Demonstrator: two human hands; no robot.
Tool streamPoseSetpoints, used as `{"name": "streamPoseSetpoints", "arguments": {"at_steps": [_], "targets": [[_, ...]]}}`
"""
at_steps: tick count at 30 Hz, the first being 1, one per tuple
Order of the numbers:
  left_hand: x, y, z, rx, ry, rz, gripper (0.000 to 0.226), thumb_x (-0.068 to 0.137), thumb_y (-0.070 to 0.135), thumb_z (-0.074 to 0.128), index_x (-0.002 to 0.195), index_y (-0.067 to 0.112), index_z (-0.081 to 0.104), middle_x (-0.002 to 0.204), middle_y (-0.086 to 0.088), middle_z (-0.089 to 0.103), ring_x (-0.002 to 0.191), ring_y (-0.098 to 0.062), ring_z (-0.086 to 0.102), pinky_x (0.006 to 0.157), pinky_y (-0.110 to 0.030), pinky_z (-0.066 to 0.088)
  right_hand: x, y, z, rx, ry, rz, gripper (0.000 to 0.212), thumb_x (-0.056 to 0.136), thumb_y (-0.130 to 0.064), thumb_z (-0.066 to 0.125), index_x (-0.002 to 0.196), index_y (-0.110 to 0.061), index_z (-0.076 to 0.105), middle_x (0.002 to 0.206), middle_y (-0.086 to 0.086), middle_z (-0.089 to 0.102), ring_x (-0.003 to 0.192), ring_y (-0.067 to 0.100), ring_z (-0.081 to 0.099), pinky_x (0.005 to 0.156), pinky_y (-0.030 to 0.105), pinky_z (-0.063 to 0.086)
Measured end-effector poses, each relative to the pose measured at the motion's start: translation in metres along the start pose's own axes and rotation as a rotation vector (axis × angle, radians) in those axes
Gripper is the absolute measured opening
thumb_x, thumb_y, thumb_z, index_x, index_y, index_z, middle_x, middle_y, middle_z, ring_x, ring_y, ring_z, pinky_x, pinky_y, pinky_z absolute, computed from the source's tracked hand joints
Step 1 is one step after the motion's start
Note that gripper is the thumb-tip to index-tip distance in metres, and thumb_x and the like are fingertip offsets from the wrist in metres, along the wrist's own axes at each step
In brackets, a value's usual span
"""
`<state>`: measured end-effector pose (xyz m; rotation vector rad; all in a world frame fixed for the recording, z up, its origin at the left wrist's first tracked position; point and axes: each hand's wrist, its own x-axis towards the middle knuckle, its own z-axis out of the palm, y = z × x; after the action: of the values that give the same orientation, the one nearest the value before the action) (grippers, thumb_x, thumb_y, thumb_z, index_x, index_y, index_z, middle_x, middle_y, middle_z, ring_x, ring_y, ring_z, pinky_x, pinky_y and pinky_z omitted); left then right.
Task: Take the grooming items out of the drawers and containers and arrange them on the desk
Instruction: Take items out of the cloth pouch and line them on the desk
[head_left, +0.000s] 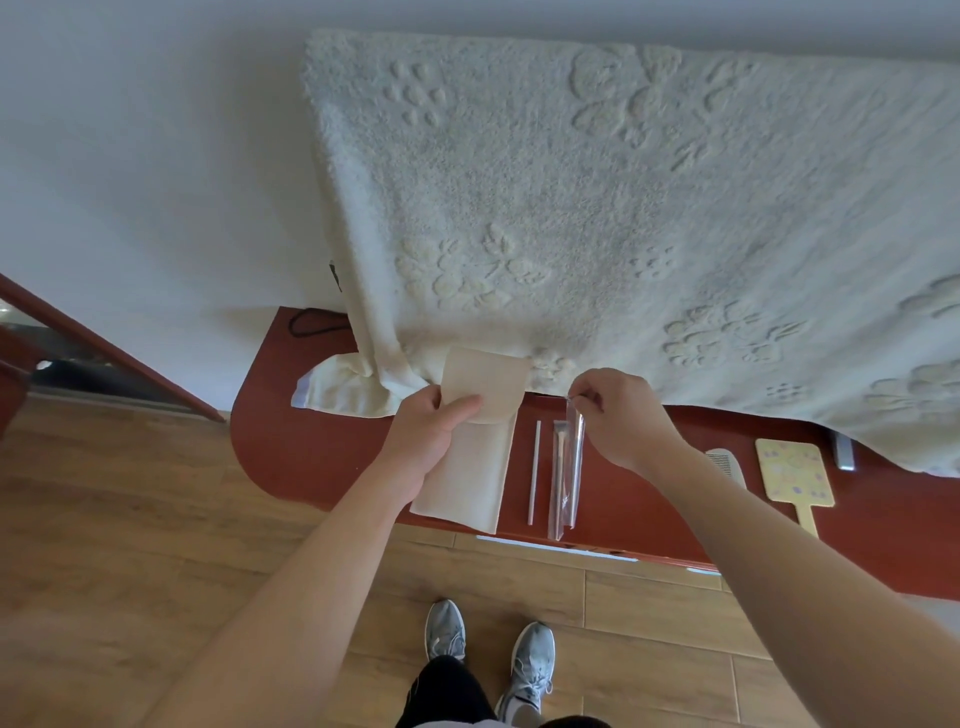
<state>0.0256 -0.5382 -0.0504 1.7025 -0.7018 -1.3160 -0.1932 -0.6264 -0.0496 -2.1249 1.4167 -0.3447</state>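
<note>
In the head view, our left hand (431, 431) grips the soft pouch (467, 483) at its flap, over the desk (311, 457). Our right hand (618, 421) pinches the top of a clear sleeve (569, 478) beside the pouch. The sleeve looks light, floppy and slick, best held by the top seam. We can read no writing.

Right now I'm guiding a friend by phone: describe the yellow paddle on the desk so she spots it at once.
Find the big cream blanket draped over the red-brown desk. Below its lower right edge, right of the right hand, the paddle lies between a white comb and a grey bar. It alone is pale yellow with printed pictures, handle toward the near edge.
</note>
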Motion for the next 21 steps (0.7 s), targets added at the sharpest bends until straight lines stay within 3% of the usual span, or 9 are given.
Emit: {"name": "streamPoseSetpoints", "arguments": {"at_steps": [4,9,13,15,21], "targets": [[0.003,-0.007,-0.003,0.003,0.009,-0.01,0.042,0.07,0.044,0.074,0.105,0.02,0.071,0.099,0.004,0.075,0.098,-0.019,0.069,0.097,-0.047,0.051,-0.002,0.017,0.006,0.013,-0.008,0.057,0.015,0.091,-0.009,0.054,0.088,-0.018,0.066,0.074,-0.018,0.055,0.067,-0.001,0.052,0.057,0.012,0.034],[0.009,-0.02,-0.008,0.059,0.046,-0.026,0.017,0.086,0.031,0.069,0.101,0.023,0.071,0.095,0.005,0.075,0.096,-0.02,0.069,0.087,-0.037,0.051,-0.003,0.041,0.018,-0.002,-0.04,0.128,0.014,0.093,-0.012,0.054,0.091,-0.02,0.065,0.074,-0.017,0.054,0.068,0.0,0.051,0.057,0.016,0.035],[0.013,-0.031,-0.015,0.104,0.093,-0.057,0.017,0.084,0.034,0.066,0.094,0.021,0.072,0.096,-0.007,0.073,0.086,-0.027,0.067,0.073,-0.035,0.047,-0.001,0.058,0.032,-0.018,-0.085,0.186,0.012,0.093,-0.017,0.054,0.091,-0.022,0.065,0.074,-0.014,0.058,0.069,0.006,0.055,0.058,0.021,0.038],[0.016,-0.036,-0.019,0.117,0.13,-0.078,0.013,0.086,0.03,0.065,0.09,0.019,0.07,0.091,-0.008,0.071,0.077,-0.021,0.06,0.068,-0.031,0.041,0.0,0.065,0.039,-0.019,-0.103,0.206,0.012,0.093,-0.019,0.054,0.091,-0.025,0.064,0.078,-0.012,0.06,0.075,0.009,0.058,0.062,0.024,0.041],[0.031,-0.056,-0.029,0.147,0.159,-0.109,0.012,0.088,0.029,0.063,0.092,0.019,0.07,0.097,-0.011,0.071,0.076,-0.017,0.06,0.066,-0.03,0.041,0.006,0.079,0.058,0.011,-0.116,0.26,0.012,0.094,-0.019,0.054,0.092,-0.025,0.063,0.082,-0.011,0.063,0.076,0.007,0.058,0.063,0.024,0.043]]}}
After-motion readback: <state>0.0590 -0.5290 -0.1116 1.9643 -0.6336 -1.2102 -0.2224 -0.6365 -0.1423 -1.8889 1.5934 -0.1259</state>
